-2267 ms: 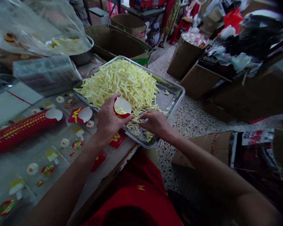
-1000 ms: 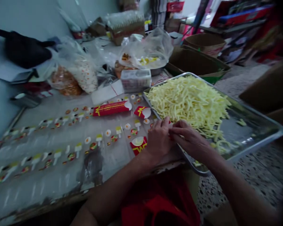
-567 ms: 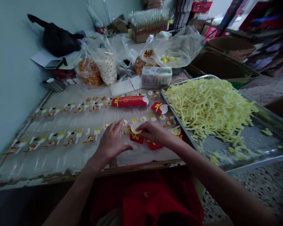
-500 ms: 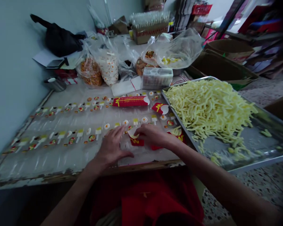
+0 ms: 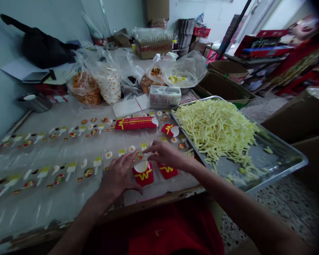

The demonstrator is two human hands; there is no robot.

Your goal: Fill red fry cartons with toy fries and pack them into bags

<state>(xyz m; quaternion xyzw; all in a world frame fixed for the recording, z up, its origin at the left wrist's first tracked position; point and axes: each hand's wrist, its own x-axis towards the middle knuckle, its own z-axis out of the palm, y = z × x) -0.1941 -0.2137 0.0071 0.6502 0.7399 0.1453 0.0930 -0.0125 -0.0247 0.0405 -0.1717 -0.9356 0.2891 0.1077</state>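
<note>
My left hand [image 5: 119, 173] rests on the plastic-covered table, its fingers stretched out and its thumb apart, to the left of a red fries carton [image 5: 143, 176] with a yellow zigzag. My right hand [image 5: 166, 154] hovers just above that carton. Its fingers reach leftward, extended, near a small round pizza-like piece [image 5: 139, 156]. Beneath my right hand lies a second red carton [image 5: 168, 171], partly covered. Farther back are a single red carton [image 5: 170, 130] and a nested stack of red cartons [image 5: 136, 123].
A metal tray [image 5: 278, 166] at the right holds a heap of pale yellow fry-shaped pieces [image 5: 215, 127]. Rows of miniature food pieces [image 5: 71, 168] cover the plastic at left. Behind stand a clear divided box [image 5: 164, 96], filled plastic bags [image 5: 108, 83] and a metal cup [image 5: 35, 102].
My right hand has let go of the red carton, which now lies flat, and moved up past it. My left hand stays beside the carton. The view has turned rightward.
</note>
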